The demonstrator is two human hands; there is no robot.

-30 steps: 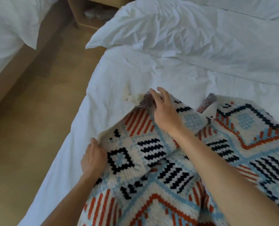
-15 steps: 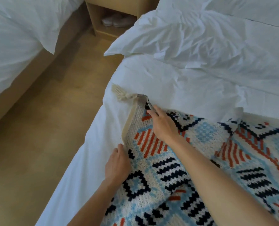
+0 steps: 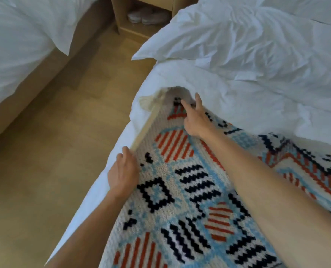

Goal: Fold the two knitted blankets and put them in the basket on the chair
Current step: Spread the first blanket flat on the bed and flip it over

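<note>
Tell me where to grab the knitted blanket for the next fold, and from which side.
Pinch the far tasselled corner of the knitted blanket, coming from the floor side of the bed. That corner curls up off the white sheet and the cream border stands raised there, so there is room to get underneath.

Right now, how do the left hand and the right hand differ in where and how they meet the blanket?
The left hand sits nearer, its fingers curled over the side edge of the knitted blanket. The right hand reaches to the far corner with straighter fingers. Both touch the same blanket.
</note>
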